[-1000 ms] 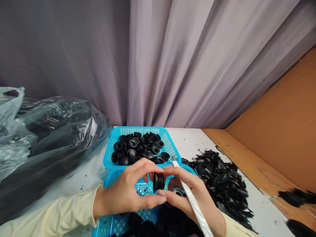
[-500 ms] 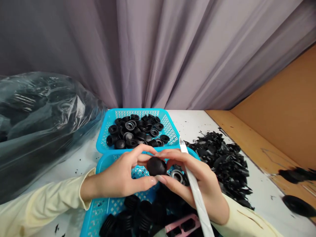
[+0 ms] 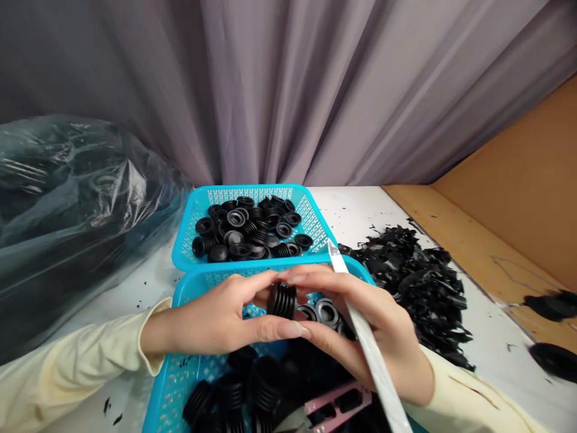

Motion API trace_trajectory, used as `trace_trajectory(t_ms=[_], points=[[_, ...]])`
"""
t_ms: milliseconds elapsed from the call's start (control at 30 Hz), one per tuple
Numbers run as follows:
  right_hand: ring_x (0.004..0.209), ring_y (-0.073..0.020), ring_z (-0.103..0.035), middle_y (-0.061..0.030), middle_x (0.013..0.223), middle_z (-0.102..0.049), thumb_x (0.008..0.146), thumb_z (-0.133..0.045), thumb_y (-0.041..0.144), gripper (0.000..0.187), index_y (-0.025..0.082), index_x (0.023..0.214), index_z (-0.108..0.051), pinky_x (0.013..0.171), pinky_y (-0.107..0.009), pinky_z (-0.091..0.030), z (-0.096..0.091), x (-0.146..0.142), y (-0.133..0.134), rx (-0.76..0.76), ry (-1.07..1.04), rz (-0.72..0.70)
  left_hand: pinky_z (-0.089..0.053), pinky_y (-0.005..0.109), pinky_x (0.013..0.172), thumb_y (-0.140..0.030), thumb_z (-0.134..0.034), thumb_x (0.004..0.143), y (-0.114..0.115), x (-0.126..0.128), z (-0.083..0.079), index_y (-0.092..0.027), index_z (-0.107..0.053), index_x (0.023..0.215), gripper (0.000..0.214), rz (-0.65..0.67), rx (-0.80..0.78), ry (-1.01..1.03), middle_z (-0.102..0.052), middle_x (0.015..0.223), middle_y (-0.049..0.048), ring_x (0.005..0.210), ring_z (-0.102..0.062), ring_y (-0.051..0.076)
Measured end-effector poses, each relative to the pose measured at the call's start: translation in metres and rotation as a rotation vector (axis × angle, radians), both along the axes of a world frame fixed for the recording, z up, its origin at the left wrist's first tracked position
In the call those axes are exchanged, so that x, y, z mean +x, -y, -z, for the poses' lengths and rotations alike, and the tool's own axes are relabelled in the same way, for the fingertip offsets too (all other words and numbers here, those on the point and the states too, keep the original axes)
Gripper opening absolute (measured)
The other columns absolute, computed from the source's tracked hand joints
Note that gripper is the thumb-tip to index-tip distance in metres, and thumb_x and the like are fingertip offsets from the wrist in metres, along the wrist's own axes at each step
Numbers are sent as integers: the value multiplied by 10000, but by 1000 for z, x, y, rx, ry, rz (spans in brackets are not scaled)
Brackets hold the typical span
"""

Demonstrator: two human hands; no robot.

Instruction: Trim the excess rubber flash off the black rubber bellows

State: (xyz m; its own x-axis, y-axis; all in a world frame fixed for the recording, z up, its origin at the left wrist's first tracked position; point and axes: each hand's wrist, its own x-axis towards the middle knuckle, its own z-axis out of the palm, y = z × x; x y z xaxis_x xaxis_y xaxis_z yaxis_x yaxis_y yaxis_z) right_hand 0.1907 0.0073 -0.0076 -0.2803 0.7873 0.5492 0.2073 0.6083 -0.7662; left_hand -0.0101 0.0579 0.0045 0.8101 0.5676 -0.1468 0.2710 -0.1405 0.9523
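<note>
Above the near blue basket (image 3: 180, 297), my left hand (image 3: 207, 319) grips a small black ribbed rubber bellows (image 3: 282, 300) between thumb and fingers. The fingertips of my right hand (image 3: 383, 328) meet those of the left around the same piece. A craft knife (image 3: 367, 346) with a white wrapped handle is also held in my right hand, running between its thumb and fingers. Its bright tip points up and away, towards the far basket. Several more black bellows (image 3: 265, 385) lie below my hands in the near basket, partly in shadow.
The far blue basket (image 3: 180, 240) holds many black bellows. A heap of black rubber scraps (image 3: 415, 288) lies on the right of the white table. Pink-handled snips (image 3: 338, 406) rest in the near basket. On the left bulges a clear plastic bag (image 3: 81, 210) with dark contents.
The bellows has turned in my fingers: its rounded end faced me before, and now its ribbed side shows. My view has shifted slightly. The knife stays in my right hand.
</note>
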Motion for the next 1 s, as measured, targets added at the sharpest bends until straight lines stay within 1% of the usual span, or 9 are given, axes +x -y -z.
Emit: trace_trajectory(t_ms=[100,233,333,400,467,500,633,833,1000], points=[[1032,-214,-667,-99,1093,-701,817,-632,31,348,192,1123,-593,854,-343,-589,-1,-1,0,30,-18,-14,-515,287,761,-436,-577,891,-1,-1,1,-253,-526,1276,429,5,-4,19,-715,1036,18,960,-665,211],[994,-180,-672,-90,1027,-706,805,-581,-40,357,176,1089,-598,845,-297,-581,3,0,-1,122,32,52,-498,274,695,-472,-577,880,-2,1,0,-220,-476,1310,509,17,-34,-19,-725,976,34,874,-671,205],[904,-153,-686,-82,967,-702,800,-589,-53,303,164,1009,-620,784,-248,-584,5,2,0,157,79,72,-480,265,602,-529,-584,848,-2,3,-1,-178,-507,1269,554,5,74,-112,-719,844,29,748,-657,198],[845,-140,-689,-75,917,-695,797,-592,-56,264,156,951,-628,748,-232,-582,5,2,0,159,89,85,-492,258,600,-548,-595,830,-2,4,0,-177,-541,1240,556,-30,167,-114,-720,946,52,810,-659,206],[814,-134,-687,-66,881,-687,798,-590,-55,244,157,911,-634,732,-233,-580,3,3,1,164,96,107,-519,247,645,-499,-590,854,-2,3,0,-185,-577,1210,475,-65,236,-60,-704,1078,63,909,-658,201],[809,-135,-686,-65,879,-684,800,-590,-51,239,160,901,-638,728,-237,-580,2,3,1,166,100,117,-527,241,669,-457,-593,866,-2,3,1,-185,-599,1188,422,-81,271,-29,-706,1091,58,917,-661,189],[789,-146,-685,-71,887,-681,797,-597,-33,230,171,890,-647,696,-257,-578,2,2,0,186,115,163,-541,233,707,-342,-633,859,-1,2,2,-172,-659,1130,321,-126,388,18,-750,960,33,780,-684,151],[738,-158,-684,-51,854,-672,801,-603,9,203,199,863,-638,652,-283,-580,3,3,1,178,142,232,-542,212,639,-366,-657,838,-1,4,3,-163,-657,1132,357,-149,357,-35,-751,919,33,787,-694,156],[759,-158,-671,-39,836,-669,807,-607,25,189,207,853,-622,666,-304,-569,2,2,2,150,126,260,-518,186,592,-359,-638,854,-1,6,3,-183,-654,1095,299,-162,382,-46,-738,883,2,708,-666,121]])
